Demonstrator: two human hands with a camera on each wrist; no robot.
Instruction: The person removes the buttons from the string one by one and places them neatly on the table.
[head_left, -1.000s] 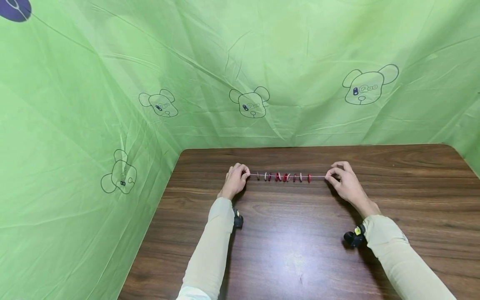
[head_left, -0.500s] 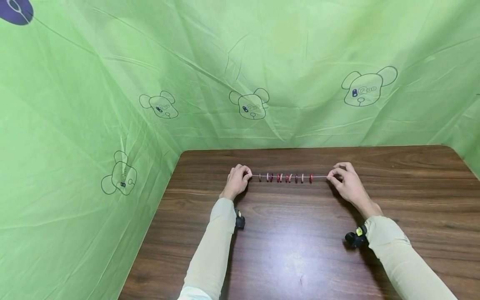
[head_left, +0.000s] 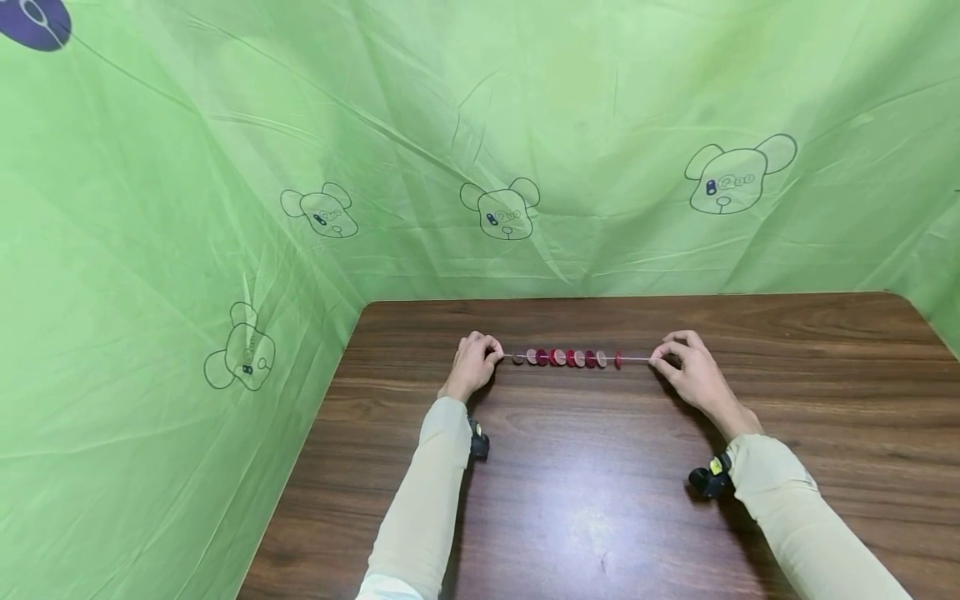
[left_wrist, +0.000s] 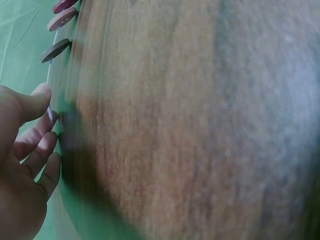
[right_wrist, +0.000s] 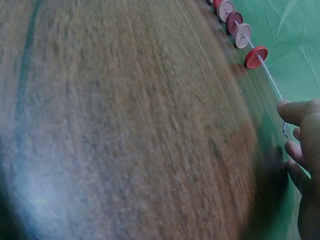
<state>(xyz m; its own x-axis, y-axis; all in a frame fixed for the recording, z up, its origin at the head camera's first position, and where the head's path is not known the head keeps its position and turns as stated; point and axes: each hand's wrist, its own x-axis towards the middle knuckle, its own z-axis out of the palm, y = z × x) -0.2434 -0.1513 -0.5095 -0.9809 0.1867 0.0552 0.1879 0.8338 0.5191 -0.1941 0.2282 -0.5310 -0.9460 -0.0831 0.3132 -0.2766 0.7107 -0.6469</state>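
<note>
A thin pale string (head_left: 636, 359) runs taut from hand to hand above the far part of the wooden table. Several round buttons in red, maroon, pale pink and brown are threaded along it, now tilted partly flat toward the head view. My left hand (head_left: 471, 365) pinches the left end between thumb and finger, with a brown button (left_wrist: 56, 50) closest to it and a dusty pink button (left_wrist: 62, 19) beyond. At the other end my right hand (head_left: 696, 375) pinches the string, a short tail showing below the thumb. Nearest it hangs a red button (right_wrist: 256, 57), then a pale pink button (right_wrist: 243, 35).
The dark wooden table (head_left: 555, 467) reaches back to a green cloth curtain (head_left: 600, 150) with printed bear faces. Its left edge also meets the cloth. A small black camera (head_left: 708, 477) is strapped at the right wrist, another black camera (head_left: 478, 439) at the left.
The buttons were edge-on and now turn their faces more toward the head view. Both hands keep their pinch on the string and have shifted only slightly.
</note>
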